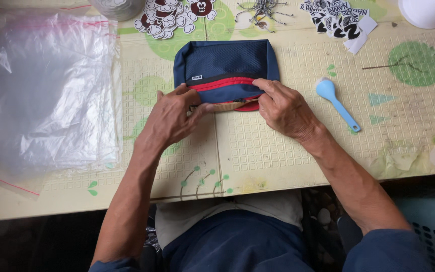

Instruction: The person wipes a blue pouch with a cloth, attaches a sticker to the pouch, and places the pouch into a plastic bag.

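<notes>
Left hand (172,117) and right hand (282,107), fingers pinched on navy fabric pouch (226,68) at frame centre, mesh top, red trim; contents hidden. Clear plastic bags (46,90) stacked left; blue plastic spoon (334,100) right.

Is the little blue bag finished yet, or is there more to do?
Not finished. The blue pouch already lies flat on the table. Both hands, left hand and right hand, are pinching its red-trimmed lower edge. The clear plastic bags and stickers lie untouched.

One pouch (226,70), one spoon (334,100)
</notes>
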